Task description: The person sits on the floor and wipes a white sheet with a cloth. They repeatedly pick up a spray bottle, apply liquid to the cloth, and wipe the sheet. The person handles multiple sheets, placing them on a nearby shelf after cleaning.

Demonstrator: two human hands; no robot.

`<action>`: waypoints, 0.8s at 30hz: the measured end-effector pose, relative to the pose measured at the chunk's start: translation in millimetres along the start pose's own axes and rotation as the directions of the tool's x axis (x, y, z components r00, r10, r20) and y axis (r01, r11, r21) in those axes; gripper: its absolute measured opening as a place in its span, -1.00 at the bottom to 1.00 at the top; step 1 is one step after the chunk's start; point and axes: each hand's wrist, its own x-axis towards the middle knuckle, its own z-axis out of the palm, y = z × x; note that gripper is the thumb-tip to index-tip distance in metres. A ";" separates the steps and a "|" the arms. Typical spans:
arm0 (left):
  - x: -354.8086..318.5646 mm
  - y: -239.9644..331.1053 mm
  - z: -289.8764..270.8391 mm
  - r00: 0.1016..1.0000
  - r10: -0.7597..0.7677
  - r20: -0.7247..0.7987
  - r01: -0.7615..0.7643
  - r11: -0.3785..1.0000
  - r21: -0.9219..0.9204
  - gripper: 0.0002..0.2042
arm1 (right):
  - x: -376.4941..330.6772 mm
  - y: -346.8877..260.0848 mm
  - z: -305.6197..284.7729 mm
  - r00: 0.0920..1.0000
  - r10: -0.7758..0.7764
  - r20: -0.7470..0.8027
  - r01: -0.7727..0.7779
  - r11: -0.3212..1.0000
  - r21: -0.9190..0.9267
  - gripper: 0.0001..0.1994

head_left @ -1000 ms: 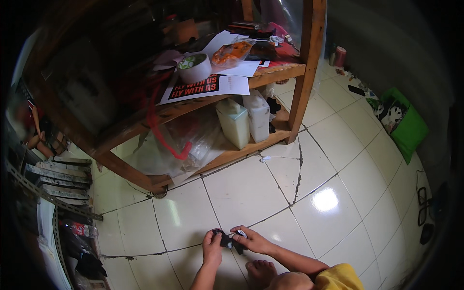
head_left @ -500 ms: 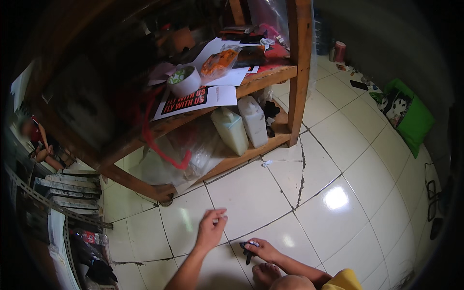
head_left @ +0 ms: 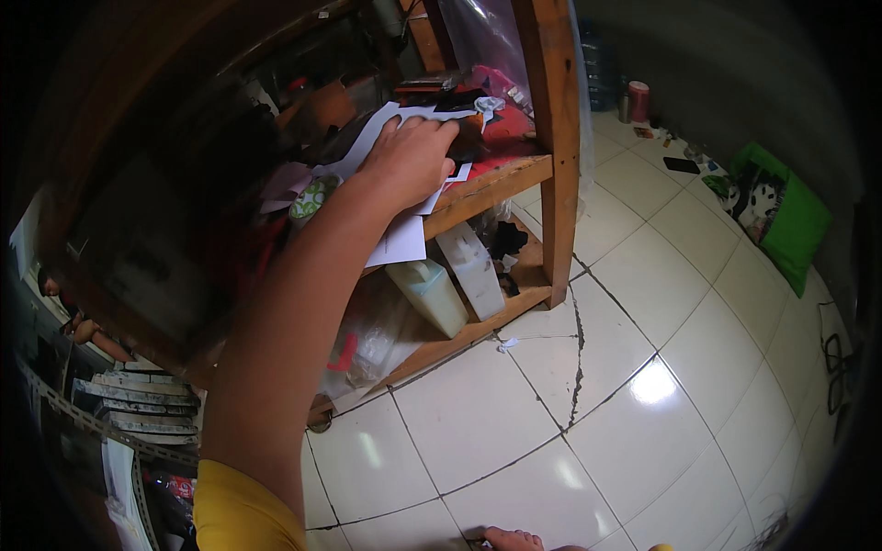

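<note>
My left hand (head_left: 409, 158) reaches over the middle shelf (head_left: 487, 193) of a wooden rack, back of the hand upward. Its fingers curl down over the spot where an orange packet in clear plastic lay. The hand covers nearly all of that spot, so what lies under the fingers is hidden. White paper sheets (head_left: 401, 241) spread beneath the hand and wrist. Beside my forearm, partly covered by it, stands a tape roll (head_left: 312, 198) with a green pattern inside. My right hand is out of the picture.
Two pale plastic jugs (head_left: 430, 298) stand on the lower shelf near a clear plastic bag (head_left: 372, 354). A wooden post (head_left: 551, 138) rises at the rack's right corner. Farther right are a green bag (head_left: 790, 230) and a phone (head_left: 681, 165). Another person (head_left: 87, 331) is at far left.
My left hand has gone from above the floor up to the shelf, over the orange packet. My right hand, holding a small dark object before, has left the picture. The view has shifted.
</note>
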 end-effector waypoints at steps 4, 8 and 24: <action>13.8 -8.0 15.1 0.987 -0.132 0.094 0.123 0.988 0.092 -0.75 | 1.1 -10.4 -12.1 0.998 0.067 0.001 -0.067 0.997 -0.034 -0.64; 14.4 -35.5 24.9 0.977 -0.200 -0.071 0.199 0.980 -0.024 -0.74 | 3.9 -15.8 -13.5 0.998 0.060 -0.012 -0.060 0.997 -0.053 -0.63; -10.2 -76.6 -22.9 0.859 -0.485 0.162 0.456 0.582 -0.674 -0.69 | 6.5 -4.8 -13.7 1.000 0.017 0.016 -0.019 0.986 0.167 -0.69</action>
